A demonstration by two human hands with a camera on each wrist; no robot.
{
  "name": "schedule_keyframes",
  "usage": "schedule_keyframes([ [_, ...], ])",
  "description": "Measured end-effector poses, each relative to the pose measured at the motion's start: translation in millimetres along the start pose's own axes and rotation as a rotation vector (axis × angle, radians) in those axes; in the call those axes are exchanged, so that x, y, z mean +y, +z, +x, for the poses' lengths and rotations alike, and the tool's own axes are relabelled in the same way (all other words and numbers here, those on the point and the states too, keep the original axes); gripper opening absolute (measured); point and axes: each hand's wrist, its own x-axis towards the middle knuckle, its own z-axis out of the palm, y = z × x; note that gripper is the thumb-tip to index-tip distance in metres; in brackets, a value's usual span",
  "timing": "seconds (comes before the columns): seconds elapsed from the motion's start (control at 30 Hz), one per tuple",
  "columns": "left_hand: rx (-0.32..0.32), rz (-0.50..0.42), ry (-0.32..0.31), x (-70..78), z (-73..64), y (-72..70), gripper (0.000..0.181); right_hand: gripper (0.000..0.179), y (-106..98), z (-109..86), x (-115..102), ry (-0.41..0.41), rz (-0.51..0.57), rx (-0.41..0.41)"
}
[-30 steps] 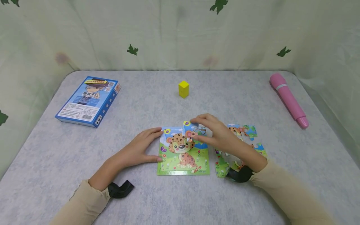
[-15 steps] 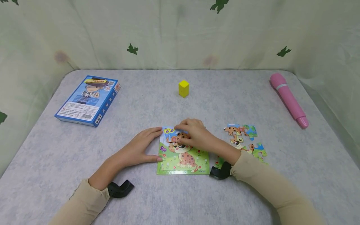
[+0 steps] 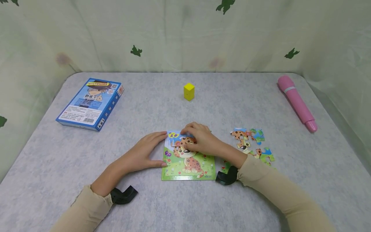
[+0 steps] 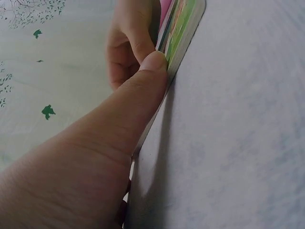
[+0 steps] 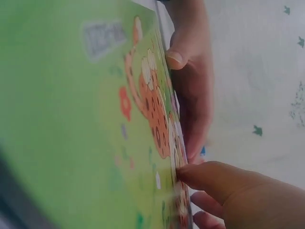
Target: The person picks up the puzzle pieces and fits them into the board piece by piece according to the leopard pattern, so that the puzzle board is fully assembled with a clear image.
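In the head view a square puzzle board (image 3: 179, 178) printed with a spotted leopard cub lies on the table. My left hand (image 3: 142, 154) touches its left edge, thumb low and fingers near the top corner, spread apart. Over the upper part of the board, my right hand (image 3: 204, 140) pinches a puzzle piece (image 3: 176, 141) with a pink ear at the upper left of the picture. That hand hides the board's upper right. The right wrist view shows the right thumb (image 5: 214, 181) close against the board. Loose puzzle pieces (image 3: 257, 136) lie to the right, partly behind the right forearm.
A blue printed box (image 3: 91, 104) lies at the back left. Beyond the board stands a yellow block (image 3: 189, 92). At the back right is a pink wand-shaped thing (image 3: 298, 104). A pale curtain (image 3: 174, 35) hangs behind the table.
My right hand has moved left and brought the puzzle piece from the board's upper right to its upper left, then stayed there. The left hand has kept its place.
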Motion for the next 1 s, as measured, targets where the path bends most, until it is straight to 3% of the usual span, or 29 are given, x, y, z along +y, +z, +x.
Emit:
schedule_keyframes([
  [0.4, -0.012, 0.037, 0.028, -1.6, -1.5, 2.4, 0.075, 0.036, 6.5, 1.7, -0.5, -0.019, -0.005, 0.047],
  [0.6, -0.031, 0.050, 0.038, 0.3, -1.5, 0.2, 0.072, 0.043, 5.1, 1.4, -4.2, 0.012, -0.011, 0.019],
  [0.8, -0.030, 0.057, 0.043, 2.1, -0.5, -1.3, 0.073, 0.057, -9.5, -7.0, -7.0, 0.058, 0.164, 0.006],
  [1.0, -0.030, 0.056, 0.036, 1.5, -0.5, -1.0, 0.073, 0.057, -36.7, -29.0, -4.5, 0.012, 0.318, 0.137],
])
